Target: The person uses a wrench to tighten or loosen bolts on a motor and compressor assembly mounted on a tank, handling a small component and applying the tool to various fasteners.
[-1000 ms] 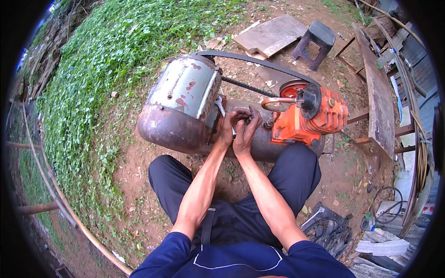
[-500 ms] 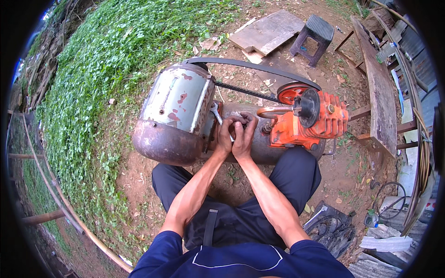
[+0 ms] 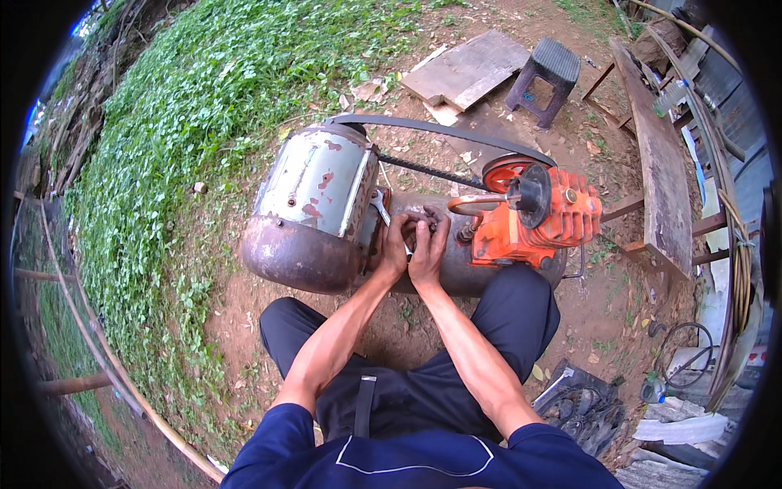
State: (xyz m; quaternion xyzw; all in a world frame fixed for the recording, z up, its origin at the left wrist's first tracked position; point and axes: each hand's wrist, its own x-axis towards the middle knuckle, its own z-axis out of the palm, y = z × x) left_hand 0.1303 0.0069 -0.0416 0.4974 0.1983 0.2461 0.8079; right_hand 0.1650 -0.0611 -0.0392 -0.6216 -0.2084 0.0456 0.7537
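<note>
Left hand (image 3: 397,244) closed round silver wrench (image 3: 380,205), steel, stiff, slim, likely slick; best held at shank end. Right hand (image 3: 429,243) fingers curled, pressed on fitting atop rusty tank (image 3: 285,259); exact pinch, cannot tell. Wrench stands between grey motor (image 3: 319,183) and orange pump (image 3: 533,220), tank's middle top. Motor paint flaked, rounded; pump ribbed cast metal; black rubber belt (image 3: 440,129) looped above. Heavy, rigid assembly.
</note>
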